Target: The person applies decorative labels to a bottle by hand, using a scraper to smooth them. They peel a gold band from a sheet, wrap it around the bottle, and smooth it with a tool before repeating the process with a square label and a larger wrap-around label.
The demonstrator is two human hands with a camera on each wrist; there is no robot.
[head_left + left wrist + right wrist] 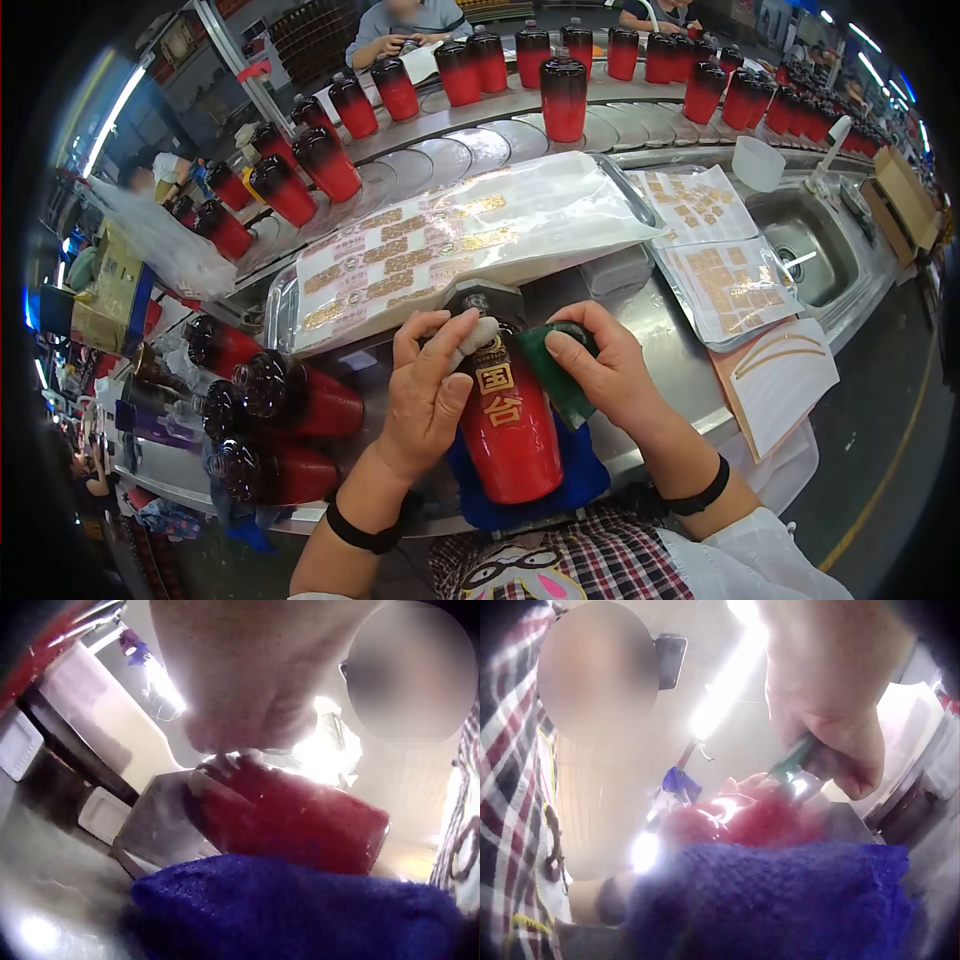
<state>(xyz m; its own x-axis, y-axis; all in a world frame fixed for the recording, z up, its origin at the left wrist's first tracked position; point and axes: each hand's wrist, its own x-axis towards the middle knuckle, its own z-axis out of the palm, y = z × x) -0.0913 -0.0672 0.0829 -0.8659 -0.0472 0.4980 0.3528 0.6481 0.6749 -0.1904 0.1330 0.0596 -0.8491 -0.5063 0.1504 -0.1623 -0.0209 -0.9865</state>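
Observation:
A red bottle [510,450] with a dark shoulder and gold characters lies on a blue towel [590,480], its neck end pointing away. My left hand [425,400] is at the bottle's upper left side, with a greyish-white wrap or wad [476,342] at its fingertips, close against the gold lettering. Between thumb and fingers, my right hand [615,370] pinches a flat dark green scraper-like piece [557,375] beside the bottle's upper right side. From the right wrist, the edge of that green piece [791,759] shows above the red bottle [772,825]. Blue towel [300,907] fills the foreground of the left wrist view.
Several red bottles [310,400] lie to the left. A tray with a sheet of gold decals [400,250] lies ahead; smaller decal sheets [730,285] are to the right, beside a sink [800,240]. Bottles stand along a conveyor [470,150]. People sit beyond it.

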